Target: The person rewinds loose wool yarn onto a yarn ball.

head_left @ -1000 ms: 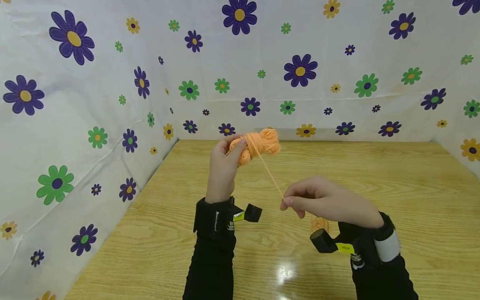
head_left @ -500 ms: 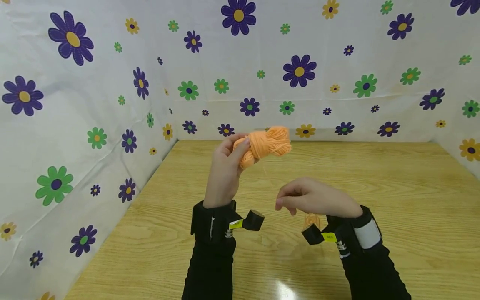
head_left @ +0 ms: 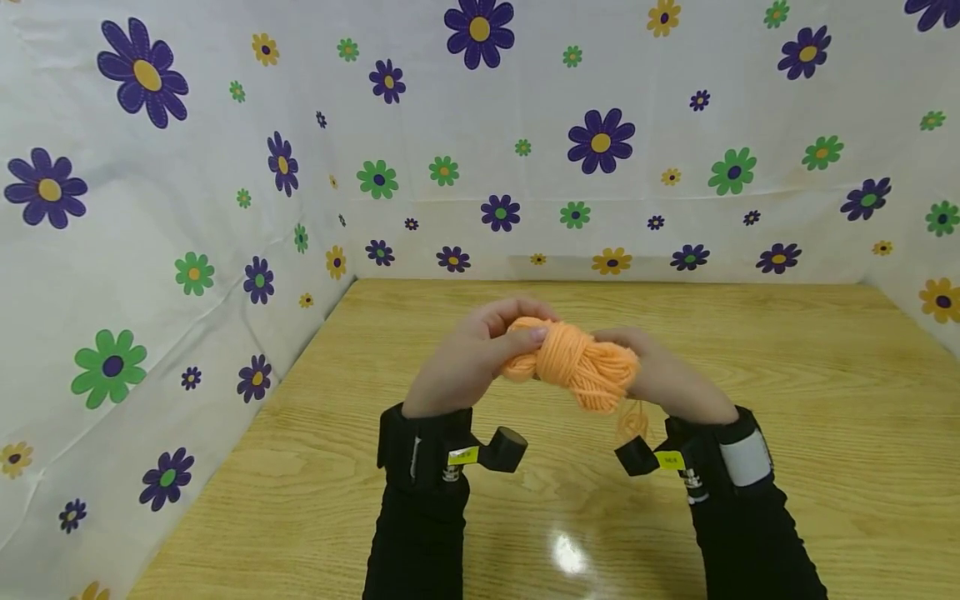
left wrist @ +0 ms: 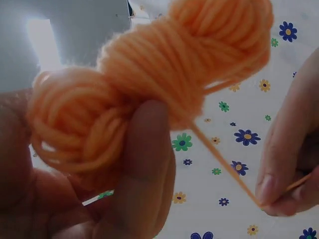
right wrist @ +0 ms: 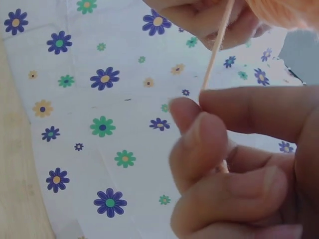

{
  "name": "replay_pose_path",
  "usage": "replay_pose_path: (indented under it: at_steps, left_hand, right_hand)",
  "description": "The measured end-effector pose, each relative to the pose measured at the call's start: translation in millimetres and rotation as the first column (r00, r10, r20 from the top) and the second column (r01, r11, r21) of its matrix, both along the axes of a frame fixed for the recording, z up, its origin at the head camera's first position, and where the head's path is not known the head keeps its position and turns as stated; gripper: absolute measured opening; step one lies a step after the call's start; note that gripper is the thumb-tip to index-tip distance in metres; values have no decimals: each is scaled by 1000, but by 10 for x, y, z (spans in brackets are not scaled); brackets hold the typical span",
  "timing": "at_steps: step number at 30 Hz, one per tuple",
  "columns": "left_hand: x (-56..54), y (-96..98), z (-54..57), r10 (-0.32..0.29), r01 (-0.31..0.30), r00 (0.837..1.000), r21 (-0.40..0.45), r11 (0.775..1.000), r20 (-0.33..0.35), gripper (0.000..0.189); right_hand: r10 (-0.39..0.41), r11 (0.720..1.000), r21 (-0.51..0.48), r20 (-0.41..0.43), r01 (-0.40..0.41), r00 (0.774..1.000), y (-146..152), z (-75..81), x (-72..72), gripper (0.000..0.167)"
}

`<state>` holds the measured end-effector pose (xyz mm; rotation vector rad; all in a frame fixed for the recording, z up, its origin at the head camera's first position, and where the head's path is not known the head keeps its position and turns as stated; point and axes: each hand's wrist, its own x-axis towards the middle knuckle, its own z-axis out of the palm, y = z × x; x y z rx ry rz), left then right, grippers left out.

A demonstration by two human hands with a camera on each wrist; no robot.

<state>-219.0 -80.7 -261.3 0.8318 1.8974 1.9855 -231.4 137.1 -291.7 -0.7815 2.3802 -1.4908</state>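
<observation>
Fingers (head_left: pixel 517 307) of the left hand (head_left: pixel 468 362) clamp an orange yarn skein (head_left: pixel 573 360), held up above the table (head_left: pixel 300 483).

By the person's own clock, I see the left hand at the skein's nine, thumb on the near side, and the right hand (head_left: pixel 667 375) at three, partly hidden by the skein's end. One strand (left wrist: pixel 227 163) leaves the wrapped middle, running between four and five o'clock in the left wrist view, and the right fingertips pinch it. At four o'clock from the skein shows a loose orange tangle (head_left: pixel 633 419), just beside the right wrist camera (head_left: pixel 636 456). Black sleeves (head_left: pixel 416 533) come in from seven and five; flowered cloth (head_left: pixel 420 125) hangs at twelve.
</observation>
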Motion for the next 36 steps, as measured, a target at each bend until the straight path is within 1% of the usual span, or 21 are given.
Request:
replay_pose_path:
  at_steps: [1,2,3,6,9,14,20,25,28,31,36]
  left_hand:
    - [-1,-1,-3,-23,22,1000,-22,1000,-8,23]
    - [-1,-1,-5,-43,42,999,-41,998,-16,22]
    - [-4,-1,-8,-62,61,998,-53,997,-18,22]
    - [-12,3,-11,-100,96,994,-96,991,-39,20]
    - [-18,10,-10,-124,115,991,-139,984,-52,20]
    - [-23,23,-24,-124,109,990,-209,972,-64,19]
    - [-37,43,-52,-84,52,991,-274,960,-107,20]
    - [-56,62,-74,-26,0,996,-291,957,-88,21]
    - [-63,69,-81,30,-53,996,-303,951,-80,22]
    - [-64,72,-80,85,-114,991,-316,942,-102,23]
    - [-75,83,-80,167,-215,972,-337,917,-168,24]
  right_hand:
    - [-11,1000,-18,6,11,1000,23,6,4,22]
    - [-9,997,-70,39,12,999,38,7,1,24]
    - [-21,996,-85,58,26,998,59,11,6,27]
    - [-82,994,-74,38,85,996,97,27,13,31]
    - [-117,989,-86,21,119,993,119,46,25,28]
    - [-120,976,-180,21,122,993,135,86,66,24]
    - [-104,958,-269,9,102,995,141,134,143,22]
    - [-98,954,-286,-18,89,995,135,167,203,21]
    - [-95,956,-282,-31,82,995,128,188,251,20]
    - [-96,960,-268,-41,82,995,114,211,301,21]
    - [-87,965,-251,-48,72,995,79,242,359,25]
